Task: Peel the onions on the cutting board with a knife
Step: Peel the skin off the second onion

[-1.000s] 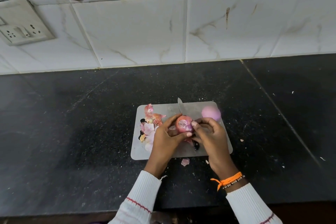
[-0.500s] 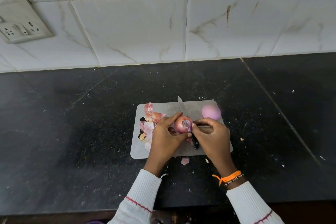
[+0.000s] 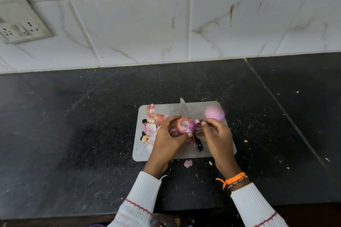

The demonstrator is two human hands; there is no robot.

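Onion (image 3: 185, 125) half-peeled, cupped in left hand (image 3: 168, 137) over cutting board (image 3: 167, 155). Right hand (image 3: 215, 134) pinching skin strip (image 3: 197, 121) at onion's rt side. Knife (image 3: 184, 108) flat on board beneath grip, untouched. Peeled onion (image 3: 214, 113) beyond rt hand; peel pile (image 3: 151, 127) left of grip.

Speckled black stone tabletop (image 3: 92, 125) with a dull sheen; glossy marbled wall tiles (image 3: 138, 31); matt grey cutting board (image 3: 166, 108); papery onion skins (image 3: 152, 125); smooth peeled onion (image 3: 214, 113).
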